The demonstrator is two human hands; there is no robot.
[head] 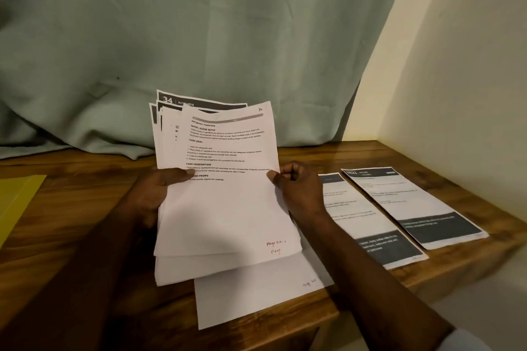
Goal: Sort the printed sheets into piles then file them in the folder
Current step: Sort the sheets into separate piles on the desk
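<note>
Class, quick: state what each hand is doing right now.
Left hand: closed on the stack of printed sheets, thumb on top.
Right hand: pinching the right edge of the top sheet.

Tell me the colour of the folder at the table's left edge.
Yellow; the folder shows at the head view's left edge.

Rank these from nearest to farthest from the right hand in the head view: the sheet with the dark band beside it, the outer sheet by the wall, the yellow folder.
From the right hand:
1. Sheet with the dark band, just right of the wrist.
2. Outer sheet, farther right, toward the wall.
3. Yellow folder, at the table's far left edge, beyond the left hand.
</note>
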